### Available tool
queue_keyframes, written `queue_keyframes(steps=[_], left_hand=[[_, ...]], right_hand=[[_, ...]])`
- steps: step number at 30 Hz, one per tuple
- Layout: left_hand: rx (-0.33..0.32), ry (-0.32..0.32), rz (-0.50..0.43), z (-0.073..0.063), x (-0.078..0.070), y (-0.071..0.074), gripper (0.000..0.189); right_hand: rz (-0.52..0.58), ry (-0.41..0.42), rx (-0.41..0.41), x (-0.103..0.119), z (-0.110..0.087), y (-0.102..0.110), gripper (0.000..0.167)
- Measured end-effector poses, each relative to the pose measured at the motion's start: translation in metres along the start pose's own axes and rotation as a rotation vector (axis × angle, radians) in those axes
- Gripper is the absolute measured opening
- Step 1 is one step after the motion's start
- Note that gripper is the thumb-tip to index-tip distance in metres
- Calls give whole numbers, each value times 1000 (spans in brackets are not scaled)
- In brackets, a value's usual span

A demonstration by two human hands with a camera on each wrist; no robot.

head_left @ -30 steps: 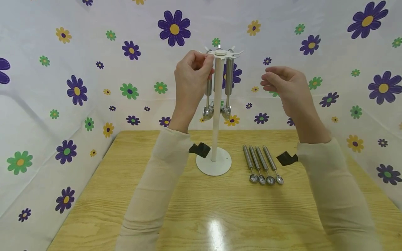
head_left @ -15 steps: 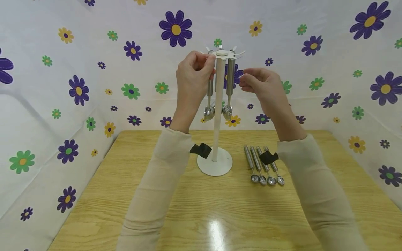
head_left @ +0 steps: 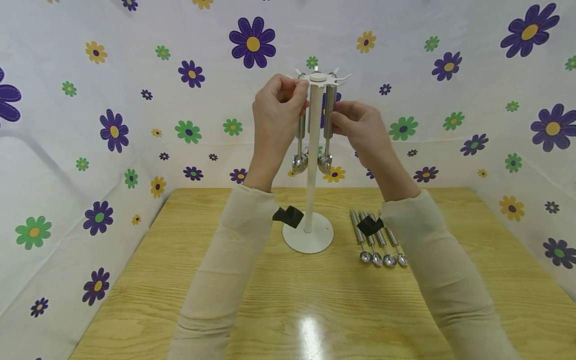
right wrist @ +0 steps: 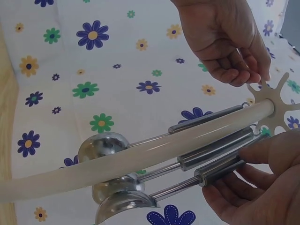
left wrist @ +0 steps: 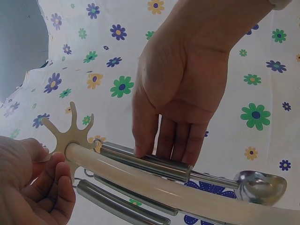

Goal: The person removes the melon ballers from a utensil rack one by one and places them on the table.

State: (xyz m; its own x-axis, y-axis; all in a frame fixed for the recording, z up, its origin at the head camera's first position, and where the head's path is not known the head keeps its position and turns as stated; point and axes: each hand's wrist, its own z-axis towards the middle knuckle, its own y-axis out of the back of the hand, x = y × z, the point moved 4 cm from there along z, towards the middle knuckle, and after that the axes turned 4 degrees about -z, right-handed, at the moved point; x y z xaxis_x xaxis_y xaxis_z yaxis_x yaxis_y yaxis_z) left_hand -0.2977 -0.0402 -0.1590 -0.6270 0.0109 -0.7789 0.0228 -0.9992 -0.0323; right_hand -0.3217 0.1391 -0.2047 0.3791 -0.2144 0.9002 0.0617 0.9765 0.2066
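Note:
A white rotating-style rack stand (head_left: 311, 190) with curved prongs at its top stands upright on a round base. My left hand (head_left: 275, 112) pinches one of its prongs between thumb and forefinger. Three steel scoops with deep round bowls hang from other prongs, close around the pole. My right hand (head_left: 363, 130) holds the handle of the right-hand scoop (head_left: 329, 112), thumb on one side and fingers behind. In the right wrist view that scoop's handle (right wrist: 218, 171) lies between thumb and fingers, its ring up at the prong.
Several steel spoons (head_left: 365, 256) lie side by side on the wooden table (head_left: 202, 280), right of the base, partly covered by a black tab (head_left: 370, 226) at the right cuff. A flower-patterned cloth (head_left: 202, 40) closes off the back and sides.
My right hand has come leftward from the right of the stand and taken hold of a hanging scoop's handle. My left hand has stayed at its prong.

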Motion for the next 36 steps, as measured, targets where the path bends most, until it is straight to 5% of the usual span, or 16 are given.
queue_keyframes(steps=[21,30,36], left_hand=[[-25,4,45,2,1,1,16],[-80,-127,64,-7,-5,-1,18],[-52,-135,92,-14,-9,-11,22]], right_hand=[[-38,43,125,5,-4,-8,37],[-69,48,132,7,-5,-9,36],[-62,60,133,8,-7,-9,36]])
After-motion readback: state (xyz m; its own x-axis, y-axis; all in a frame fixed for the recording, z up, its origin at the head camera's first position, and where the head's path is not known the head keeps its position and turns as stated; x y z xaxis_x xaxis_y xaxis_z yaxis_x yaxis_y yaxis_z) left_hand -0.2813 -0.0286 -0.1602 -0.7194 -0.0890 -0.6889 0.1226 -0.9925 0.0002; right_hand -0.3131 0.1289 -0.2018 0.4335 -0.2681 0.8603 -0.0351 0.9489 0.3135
